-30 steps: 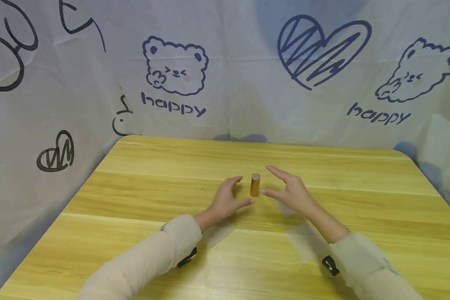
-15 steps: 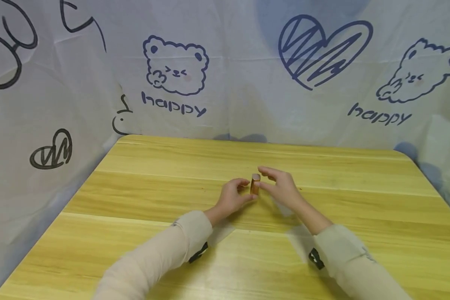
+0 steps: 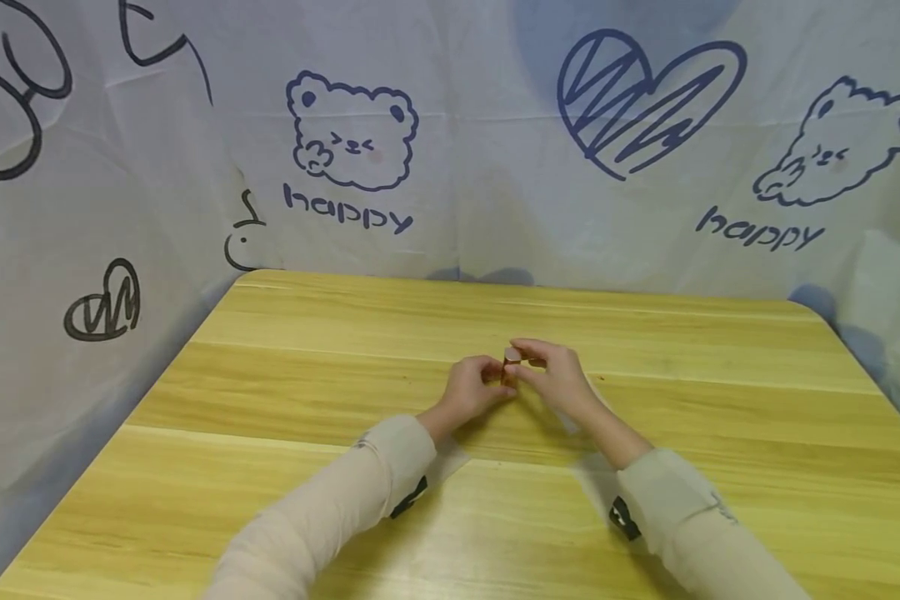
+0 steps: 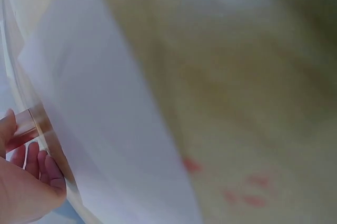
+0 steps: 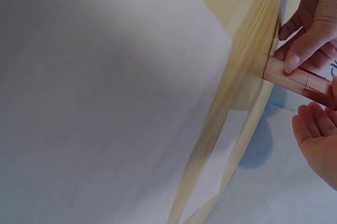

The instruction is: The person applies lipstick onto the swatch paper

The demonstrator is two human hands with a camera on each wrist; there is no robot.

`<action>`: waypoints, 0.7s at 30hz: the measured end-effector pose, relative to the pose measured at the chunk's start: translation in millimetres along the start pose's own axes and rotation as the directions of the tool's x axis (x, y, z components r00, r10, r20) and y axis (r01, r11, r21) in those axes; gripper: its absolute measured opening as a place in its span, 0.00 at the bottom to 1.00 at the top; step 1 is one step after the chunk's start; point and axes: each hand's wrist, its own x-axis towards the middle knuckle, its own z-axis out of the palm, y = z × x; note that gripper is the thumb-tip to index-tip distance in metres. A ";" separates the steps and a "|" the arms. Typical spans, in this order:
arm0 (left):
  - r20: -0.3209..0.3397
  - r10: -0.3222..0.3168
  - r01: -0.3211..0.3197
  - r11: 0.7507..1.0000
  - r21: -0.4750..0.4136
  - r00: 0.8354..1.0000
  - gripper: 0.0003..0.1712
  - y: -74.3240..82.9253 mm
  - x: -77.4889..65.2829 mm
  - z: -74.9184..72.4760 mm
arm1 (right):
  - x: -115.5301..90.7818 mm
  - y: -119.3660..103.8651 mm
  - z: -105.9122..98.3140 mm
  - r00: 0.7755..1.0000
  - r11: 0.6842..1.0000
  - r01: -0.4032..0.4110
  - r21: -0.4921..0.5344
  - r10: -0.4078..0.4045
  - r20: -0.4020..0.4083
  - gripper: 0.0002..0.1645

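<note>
Small copper-col. tube (image 5: 289,81) btwn the 2 hands, nr mid of table (image 3: 795,417), a bit twd far edge. Stands abt upright in head view, shiny flat top up; thin seam round body in R-wrist view. Base hidden by fingers, so can't tell if it touches the wood. L hand (image 3: 467,387) pinches it low, thumb on near side, fingers curled in, gap only tube-wide. R hand (image 3: 558,375) pinches it higher up, thumb + fingers likewise drawn in to tube width. Further out: L sleeve (image 3: 330,517) & R sleeve (image 3: 705,517), both pale w/ cuffs, black strap (image 3: 625,518) under each; pale patch (image 3: 452,463) beneath each wrist. Table = yellow wood-grain, rounded far corners; few red marks (image 4: 255,200) in L-wrist view, blurred. Behind: white cloth (image 3: 487,192) w/ 2 bear drawings (image 3: 352,129), "happy" lettering (image 3: 347,210) & big scribbled heart (image 3: 648,104).
</note>
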 end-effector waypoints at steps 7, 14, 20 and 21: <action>0.003 0.010 -0.010 0.999 0.035 1.000 0.13 0.4 2.4 1.7 | 1.8 0.1 2.0 1.000 1.000 -0.014 -0.009 0.014 0.001 0.21; -0.002 0.053 -0.053 0.998 0.032 0.999 0.12 0.9 0.6 -1.6 | 0.6 -3.6 0.1 1.000 1.000 -0.023 -0.010 0.023 0.010 0.17; 0.053 0.095 -0.098 0.994 0.051 0.994 0.11 1.2 -1.2 -11.1 | -5.4 -10.1 -6.8 0.998 0.998 -0.054 0.022 0.053 0.031 0.13; 0.070 0.097 -0.100 0.994 0.044 0.993 0.11 1.6 -1.9 -13.0 | -6.4 -10.9 -7.9 0.998 0.998 -0.053 0.025 0.052 0.034 0.11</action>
